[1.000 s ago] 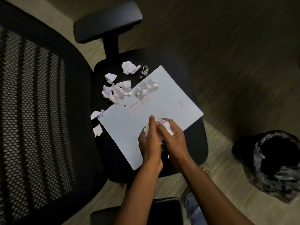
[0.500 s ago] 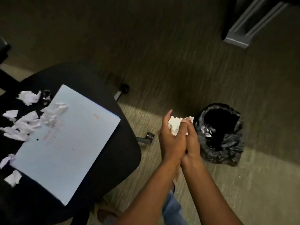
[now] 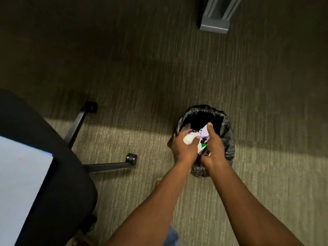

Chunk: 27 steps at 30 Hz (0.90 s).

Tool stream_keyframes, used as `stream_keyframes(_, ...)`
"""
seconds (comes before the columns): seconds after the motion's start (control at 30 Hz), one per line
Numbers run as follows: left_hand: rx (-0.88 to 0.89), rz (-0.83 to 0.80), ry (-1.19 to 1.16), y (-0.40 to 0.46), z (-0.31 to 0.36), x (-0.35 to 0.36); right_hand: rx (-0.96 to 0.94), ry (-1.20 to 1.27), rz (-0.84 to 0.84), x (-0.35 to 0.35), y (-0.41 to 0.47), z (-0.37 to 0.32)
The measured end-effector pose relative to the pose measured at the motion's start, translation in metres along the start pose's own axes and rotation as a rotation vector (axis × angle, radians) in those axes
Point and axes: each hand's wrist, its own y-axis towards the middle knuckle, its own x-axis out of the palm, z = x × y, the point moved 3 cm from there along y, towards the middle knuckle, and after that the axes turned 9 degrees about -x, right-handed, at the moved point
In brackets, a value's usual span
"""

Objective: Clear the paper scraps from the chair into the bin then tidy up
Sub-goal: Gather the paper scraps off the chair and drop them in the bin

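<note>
Paper scraps held over the bin

Paper scraps' former seat, the black chair (image 3: 58, 183), stands at the left with a pale sheet (image 3: 21, 183) on it. Right of it, the black-lined bin (image 3: 229, 139) stands on carpet. Over its mouth, left hand (image 3: 184, 148) and right hand (image 3: 213, 148) together grip the crumpled scraps (image 3: 202, 134), fingers curled.

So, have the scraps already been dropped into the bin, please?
No, both hands, left and right, hold the scraps above the bin.
</note>
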Motion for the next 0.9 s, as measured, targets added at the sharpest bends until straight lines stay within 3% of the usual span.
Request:
stream_keyframes(0.2,-0.021,-0.081,0.128,0.044,-0.021,0.030,0.091,-0.143,-0.136,-0.030,0.040,0.008)
stream_keyframes(0.3,-0.061,-0.134,0.120,0.059,-0.031,0.039,0.012,-0.253,-0.080,-0.042,0.059,0.006)
stream_keyframes(0.37,-0.057,-0.137,0.197,0.066,-0.038,0.045,-0.086,-0.475,-0.041,-0.054,0.073,0.007)
stream_keyframes(0.53,-0.006,-0.093,0.259,0.074,-0.056,0.043,-0.691,-1.352,0.036,-0.090,0.090,-0.003)
stream_keyframes(0.67,0.025,-0.045,0.246,0.074,-0.057,0.036,-0.681,-1.781,-0.111,-0.118,0.101,0.008)
stream_keyframes(0.77,0.058,-0.011,0.278,0.073,-0.055,0.030,-0.640,-1.764,-0.199,-0.137,0.104,0.015)
stream_keyframes(0.9,0.092,0.038,0.276,0.074,-0.053,0.022,-0.463,-1.480,-0.152,-0.155,0.104,0.020)
